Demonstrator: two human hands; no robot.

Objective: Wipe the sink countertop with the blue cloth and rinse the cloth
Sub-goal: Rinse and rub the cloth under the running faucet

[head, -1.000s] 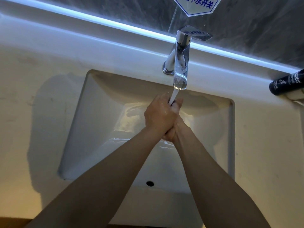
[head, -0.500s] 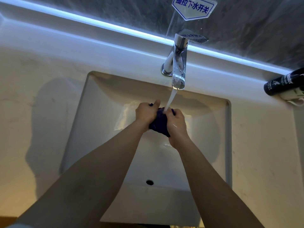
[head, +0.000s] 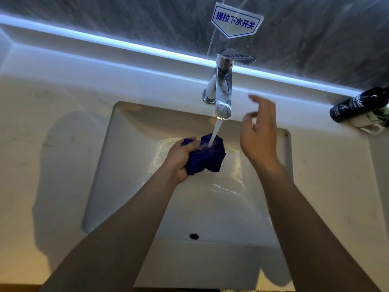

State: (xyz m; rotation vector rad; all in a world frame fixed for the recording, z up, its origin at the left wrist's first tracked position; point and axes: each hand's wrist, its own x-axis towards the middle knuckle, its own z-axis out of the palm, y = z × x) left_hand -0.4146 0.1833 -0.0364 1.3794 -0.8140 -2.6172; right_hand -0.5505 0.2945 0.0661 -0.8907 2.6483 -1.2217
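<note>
The left hand (head: 181,159) squeezes the blue cloth (head: 207,155) in a tight fist, over the sink (head: 126,165) and right under the water from the tap (head: 223,95). To rinse well, keep the cloth in the stream and squeeze it again and again. A moment ago both hands held the cloth. Now the right hand (head: 260,131) has let go and is up beside the tap, fingers loose and holding nothing.

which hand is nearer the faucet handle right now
Right. The right hand is raised, open, beside the spout just below the faucet handle; the left hand is lower in the basin, gripping the blue cloth.
</note>
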